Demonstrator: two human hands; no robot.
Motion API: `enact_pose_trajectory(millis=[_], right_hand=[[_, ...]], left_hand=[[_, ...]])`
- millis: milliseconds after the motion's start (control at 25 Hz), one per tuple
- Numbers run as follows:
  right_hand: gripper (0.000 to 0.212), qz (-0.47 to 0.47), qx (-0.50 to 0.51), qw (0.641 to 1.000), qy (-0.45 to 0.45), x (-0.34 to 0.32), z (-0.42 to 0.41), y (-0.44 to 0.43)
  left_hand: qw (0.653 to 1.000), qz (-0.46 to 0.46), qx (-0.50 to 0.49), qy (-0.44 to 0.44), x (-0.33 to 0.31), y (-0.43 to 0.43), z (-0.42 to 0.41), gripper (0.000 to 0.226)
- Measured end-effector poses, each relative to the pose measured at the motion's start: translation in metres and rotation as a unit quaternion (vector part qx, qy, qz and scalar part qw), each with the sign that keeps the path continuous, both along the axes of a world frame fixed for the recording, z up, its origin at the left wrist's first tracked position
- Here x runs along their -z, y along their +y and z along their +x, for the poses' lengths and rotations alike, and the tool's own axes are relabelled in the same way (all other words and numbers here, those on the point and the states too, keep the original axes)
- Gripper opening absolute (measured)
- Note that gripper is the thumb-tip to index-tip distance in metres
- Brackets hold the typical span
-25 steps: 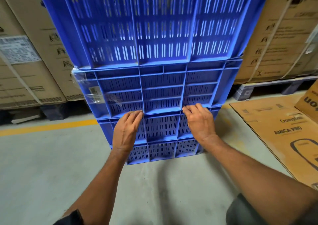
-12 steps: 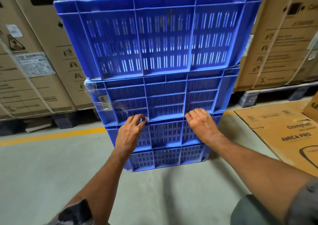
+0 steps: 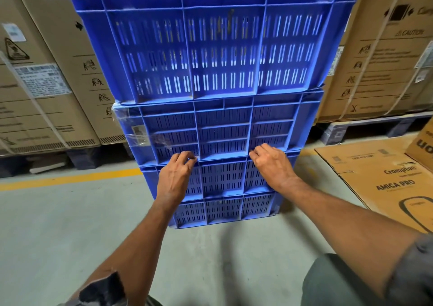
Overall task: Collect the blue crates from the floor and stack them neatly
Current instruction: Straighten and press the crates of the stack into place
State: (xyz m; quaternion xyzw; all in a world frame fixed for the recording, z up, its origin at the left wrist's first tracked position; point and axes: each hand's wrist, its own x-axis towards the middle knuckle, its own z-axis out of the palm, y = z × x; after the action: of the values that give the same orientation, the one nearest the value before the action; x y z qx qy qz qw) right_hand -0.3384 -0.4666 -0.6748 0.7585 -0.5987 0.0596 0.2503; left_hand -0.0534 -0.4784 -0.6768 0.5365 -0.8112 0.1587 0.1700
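Several blue slotted plastic crates stand stacked on the grey floor in front of me. The top crate (image 3: 218,48) is the widest in view. Under it is a second crate (image 3: 222,127) with clear tape and a label at its left corner. Below that come a third crate (image 3: 222,176) and the bottom crate (image 3: 222,209). My left hand (image 3: 174,179) and my right hand (image 3: 273,165) rest against the third crate's front, fingers curled at the seam under the second crate. Whether the fingers hook into the rim I cannot tell.
Tall strapped cardboard boxes (image 3: 46,71) on pallets stand behind the stack, with more boxes (image 3: 379,55) at the right. A flattened carton (image 3: 384,179) lies on the floor to the right. A yellow floor line (image 3: 70,179) runs at the left.
The view has pulled back and tilted up, so the whole top crate shows. My fingers have curled from flat to bent at the same seam. The stack has not shifted.
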Motion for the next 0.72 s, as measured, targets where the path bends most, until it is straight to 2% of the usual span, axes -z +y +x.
enact_pose_trajectory(millis=[280, 400, 480, 720], right_hand=[[0.035, -0.033, -0.028, 0.999, -0.032, 0.008, -0.005, -0.001], [0.033, -0.050, -0.023, 0.997, -0.044, 0.013, -0.003, -0.002], [0.033, -0.069, -0.024, 0.996, -0.050, 0.014, -0.003, -0.003], [0.036, -0.096, -0.016, 0.993, -0.067, 0.022, -0.002, -0.006]], left_hand=[[0.999, -0.020, -0.032, -0.006, 0.006, 0.002, -0.006, 0.045], [0.998, -0.034, -0.046, -0.013, 0.013, 0.000, -0.002, 0.053], [0.997, -0.041, -0.059, 0.018, 0.021, -0.002, 0.001, 0.061], [0.995, -0.077, -0.058, 0.039, 0.032, -0.012, 0.003, 0.053]])
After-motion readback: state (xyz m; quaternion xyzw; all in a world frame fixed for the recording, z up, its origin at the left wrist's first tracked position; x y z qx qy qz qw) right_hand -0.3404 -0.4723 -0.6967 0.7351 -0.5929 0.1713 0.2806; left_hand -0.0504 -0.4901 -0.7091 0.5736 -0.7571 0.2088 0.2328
